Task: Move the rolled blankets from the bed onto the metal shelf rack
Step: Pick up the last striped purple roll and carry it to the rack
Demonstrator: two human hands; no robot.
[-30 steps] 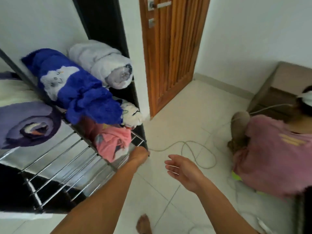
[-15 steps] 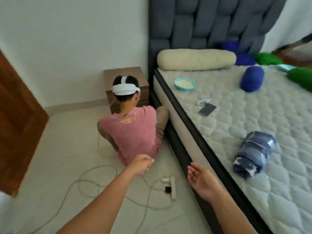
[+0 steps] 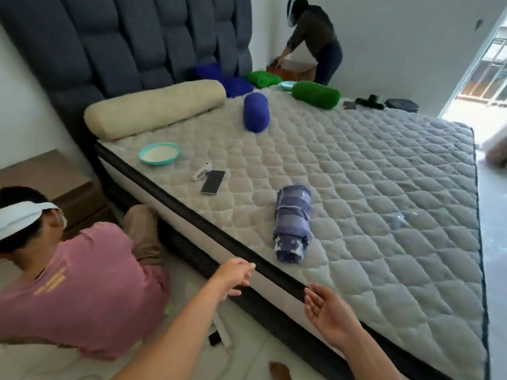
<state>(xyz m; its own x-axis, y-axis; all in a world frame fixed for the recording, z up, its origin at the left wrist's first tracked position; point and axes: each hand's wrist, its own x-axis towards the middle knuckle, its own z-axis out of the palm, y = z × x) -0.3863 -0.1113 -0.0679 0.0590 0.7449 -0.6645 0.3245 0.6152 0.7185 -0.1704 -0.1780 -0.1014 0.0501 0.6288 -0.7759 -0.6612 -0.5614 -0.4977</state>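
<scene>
Quilted mattress of the bed (image 3: 370, 187) filled most of the room before us, with a padded dark headboard (image 3: 123, 45) at its far end. Our left grip (image 3: 236, 275) hung over the near edge of the bed, fingers loosely curled and grasping nothing. Our right grip (image 3: 327, 311) was just beside that same edge, palm turned inward, fingers spread and released, also with nothing in it.

Nearest to both grips lay the striped blue rolled blanket (image 3: 293, 222), on the mattress just beyond the left grip and apart from both. Farther up the bed lay a solid blue rolled blanket (image 3: 256, 112), and well beyond it a green rolled blanket (image 3: 315, 95) near the far side. More blue and green rolls sat against the headboard.

Between the striped roll and the cream bolster (image 3: 155, 108) we saw a phone (image 3: 213, 181) and a teal bowl (image 3: 159, 153). On the floor to our left crouched a person in a pink shirt (image 3: 82, 292); another person (image 3: 312, 39) bent over at the far wall.
</scene>
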